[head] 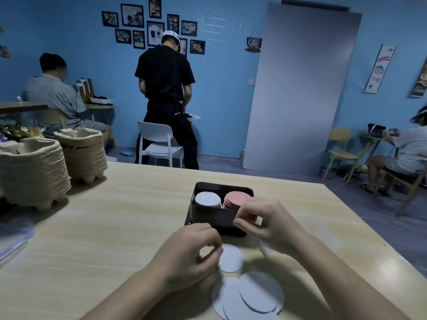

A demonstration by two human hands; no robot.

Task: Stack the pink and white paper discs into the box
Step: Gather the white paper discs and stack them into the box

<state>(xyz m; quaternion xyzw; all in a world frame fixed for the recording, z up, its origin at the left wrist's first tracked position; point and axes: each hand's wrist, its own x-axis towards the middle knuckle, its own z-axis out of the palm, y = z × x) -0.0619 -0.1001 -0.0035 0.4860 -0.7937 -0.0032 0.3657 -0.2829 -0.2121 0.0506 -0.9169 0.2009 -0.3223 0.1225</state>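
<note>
Head camera, looking forward-down, close over table [115, 227].

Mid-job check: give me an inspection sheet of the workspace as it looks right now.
Surface: light wood-grain table, no spills seen.
Job's things: black rectangular box holds white paper disc stack left, pink paper disc stack right; loose white paper discs overlap nearest the person; single white disc by left hand.
Clutter: two stacks of beige moulded-pulp trays, far left.
Grippers: left hand fingers curled at the single disc's edge; right hand curled before the box, contents hidden.
Cables: nothing seen on table.
Surroundings: blue wall, three other people, white chair.
</note>
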